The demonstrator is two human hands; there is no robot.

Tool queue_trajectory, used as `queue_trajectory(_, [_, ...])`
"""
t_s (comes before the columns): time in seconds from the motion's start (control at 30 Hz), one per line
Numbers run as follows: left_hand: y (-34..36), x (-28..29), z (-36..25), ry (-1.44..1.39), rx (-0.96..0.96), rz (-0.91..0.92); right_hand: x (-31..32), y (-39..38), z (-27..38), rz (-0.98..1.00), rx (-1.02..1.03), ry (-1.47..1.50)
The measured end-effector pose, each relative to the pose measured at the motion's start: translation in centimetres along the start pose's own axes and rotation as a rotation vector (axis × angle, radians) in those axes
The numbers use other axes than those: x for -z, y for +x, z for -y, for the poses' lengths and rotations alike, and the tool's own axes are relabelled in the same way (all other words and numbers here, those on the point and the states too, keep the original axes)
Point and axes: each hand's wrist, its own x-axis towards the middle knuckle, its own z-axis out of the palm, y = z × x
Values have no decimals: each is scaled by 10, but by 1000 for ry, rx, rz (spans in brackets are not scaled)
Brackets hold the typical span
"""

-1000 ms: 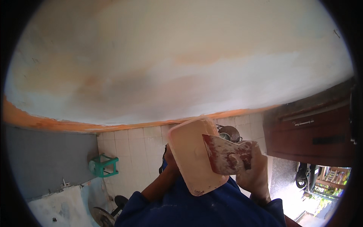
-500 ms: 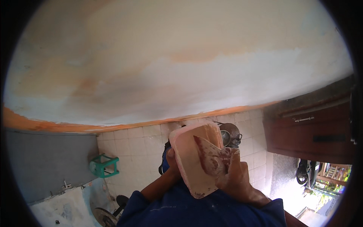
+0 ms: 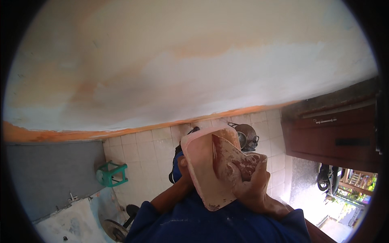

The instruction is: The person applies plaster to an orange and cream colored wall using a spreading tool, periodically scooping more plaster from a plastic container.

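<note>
A pinkish rectangular plastic tub (image 3: pixel 201 172) is held tilted in front of my blue-clad body, its rim smeared with pale paste. My left hand (image 3: pixel 184 167) grips its left side; most of those fingers are hidden behind the tub. In my right hand (image 3: pixel 253 192) is a dark red putty scraper (image 3: pixel 247 164), flat and coated with whitish residue. Its blade edge lies inside the tub, against or just over the inner surface. My right thumb presses along the scraper's face. Pale smears mark the right hand.
A large wall (image 3: pixel 227 73) with white and orange patches rises ahead. A round dark metal pot (image 3: pixel 250 139) stands on the tiled floor (image 3: pixel 152 162) beyond the tub. At left is a green plastic stool (image 3: pixel 111 174); at right, a dark red door (image 3: pixel 332 135).
My right hand has turned the scraper within the tub, so more of its smeared face shows and its outer end sits slightly farther right. My left hand keeps its grip.
</note>
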Motion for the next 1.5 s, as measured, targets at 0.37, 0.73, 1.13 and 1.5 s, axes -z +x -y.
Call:
queue_trajectory(0.37, [0, -8, 4, 52, -32, -23, 14, -5, 5, -123, 43, -48])
queue_trajectory(0.73, [0, -10, 7, 59, -56, -23, 24, -4, 11, 19, 34, -34])
queue_trajectory(1.13, [-1, -18, 11, 71, -92, -8, 39, 1, 14, 66, 147, -301])
queue_trajectory(1.5, [-9, -2, 8, 165, -29, -159, 25, -2, 17, 110, -1, -423])
